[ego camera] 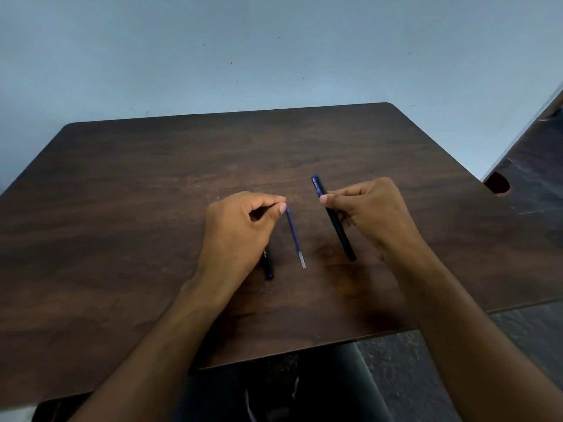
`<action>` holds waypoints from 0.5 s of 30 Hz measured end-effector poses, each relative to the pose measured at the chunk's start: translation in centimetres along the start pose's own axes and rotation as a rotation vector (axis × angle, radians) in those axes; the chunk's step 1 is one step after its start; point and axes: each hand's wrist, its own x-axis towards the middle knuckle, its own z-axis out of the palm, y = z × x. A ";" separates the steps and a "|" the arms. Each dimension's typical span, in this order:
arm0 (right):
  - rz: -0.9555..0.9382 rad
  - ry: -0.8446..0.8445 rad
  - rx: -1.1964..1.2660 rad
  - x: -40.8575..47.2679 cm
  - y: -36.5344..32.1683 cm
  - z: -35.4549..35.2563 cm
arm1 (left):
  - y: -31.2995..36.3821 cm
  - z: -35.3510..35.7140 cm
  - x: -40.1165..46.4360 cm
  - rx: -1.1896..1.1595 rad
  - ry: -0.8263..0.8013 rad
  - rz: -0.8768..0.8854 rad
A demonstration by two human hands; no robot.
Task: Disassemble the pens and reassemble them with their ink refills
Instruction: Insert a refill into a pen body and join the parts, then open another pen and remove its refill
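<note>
Head view, left hand (240, 229) pinching refill (295, 236)

A plain room, perhaps a classroom or study corner: a dark wood-grain desk (152, 208) with rounded corners stands against a bare pale-blue wall (274, 50) over a dark stone floor (426, 376).

pen barrels (319, 187) | white print; too blurred to read; no other txt

Dark wood-grain table (152, 208); blue refill (294, 236), clear end; black-blue pen (333, 217).
</note>
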 end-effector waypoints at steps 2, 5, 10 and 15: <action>0.053 -0.008 -0.108 0.5 0.5 -0.5 | 0.1 0.5 0.4 0.010 -0.056 -0.064; 0.114 -0.033 -0.249 0.8 0.8 -0.6 | 0.3 1.6 0.9 0.058 -0.119 -0.113; 0.155 -0.028 -0.398 1.2 1.2 0.1 | 0.5 3.7 1.4 0.077 -0.202 -0.140; 0.076 0.038 -0.472 1.1 2.0 0.7 | 0.2 4.8 1.7 0.079 -0.215 -0.151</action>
